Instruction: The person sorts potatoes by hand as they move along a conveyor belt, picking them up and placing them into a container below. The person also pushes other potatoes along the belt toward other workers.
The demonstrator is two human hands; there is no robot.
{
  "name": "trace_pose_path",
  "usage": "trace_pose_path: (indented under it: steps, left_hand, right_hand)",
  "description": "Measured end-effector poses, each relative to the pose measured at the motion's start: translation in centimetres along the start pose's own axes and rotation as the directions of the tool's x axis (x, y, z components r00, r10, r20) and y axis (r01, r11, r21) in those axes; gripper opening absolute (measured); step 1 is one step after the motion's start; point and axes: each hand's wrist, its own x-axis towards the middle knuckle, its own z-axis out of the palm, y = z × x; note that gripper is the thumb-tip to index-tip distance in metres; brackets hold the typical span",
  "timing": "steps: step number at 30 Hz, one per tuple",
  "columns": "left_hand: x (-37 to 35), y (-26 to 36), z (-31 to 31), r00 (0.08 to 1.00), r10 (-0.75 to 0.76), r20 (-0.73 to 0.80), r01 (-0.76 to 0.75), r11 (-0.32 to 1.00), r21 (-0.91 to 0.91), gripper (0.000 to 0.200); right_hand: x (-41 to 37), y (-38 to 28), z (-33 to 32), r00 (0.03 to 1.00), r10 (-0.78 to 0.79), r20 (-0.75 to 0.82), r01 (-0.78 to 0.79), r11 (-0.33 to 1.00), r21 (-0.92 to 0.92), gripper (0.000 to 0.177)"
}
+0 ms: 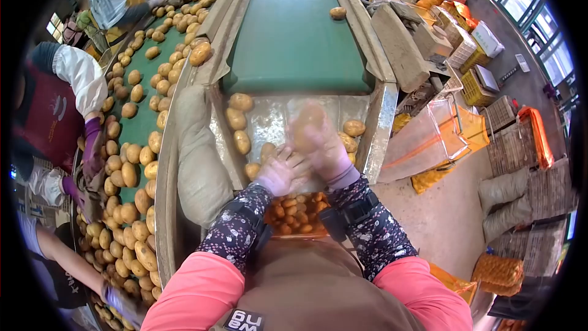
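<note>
My right hand, in a pink glove, grips a potato lifted above the metal chute; the potato is motion-blurred. My left hand, also gloved, lies just beside it with fingers curled over potatoes at the chute's lower end; whether it holds one is unclear. Several loose potatoes lie on the chute. Below my hands an orange mesh bag is full of potatoes. A green conveyor belt feeds the chute from above.
A second green belt at left is crowded with potatoes, with other workers' gloved hands along it. A stuffed sack pads the divider. At right stand an orange bag frame, crates and filled sacks.
</note>
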Motion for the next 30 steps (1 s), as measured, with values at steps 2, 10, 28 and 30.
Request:
trace_pose_path:
  steps: [2,10,28,30]
  left_hand:
    - [-0.1,-0.1,0.3,1.000,0.006,0.014,-0.006,1.000,0.010,0.036]
    - [0.0,0.2,-0.9,0.971,-0.057,0.231,0.062,0.998,-0.014,0.050]
    - [-0.3,-0.2,-0.5,0.988,-0.010,0.152,0.011,1.000,-0.001,0.055]
    - [-0.1,-0.3,-1.0,0.987,-0.022,0.162,0.023,1.000,-0.003,0.053]
  right_hand:
    - [0.4,0.8,-0.7,0.984,-0.161,0.071,0.172,0.966,-0.192,0.063]
    - [-0.7,-0.8,0.5,0.972,-0.236,0.017,0.234,0.951,-0.204,0.064]
    - [5.0,-3.4,-6.2,0.968,-0.166,-0.190,-0.195,-0.013,-0.981,0.067]
    - [5.8,-1.8,-7.2,0.977,0.011,-0.214,-0.213,-0.036,-0.976,0.067]
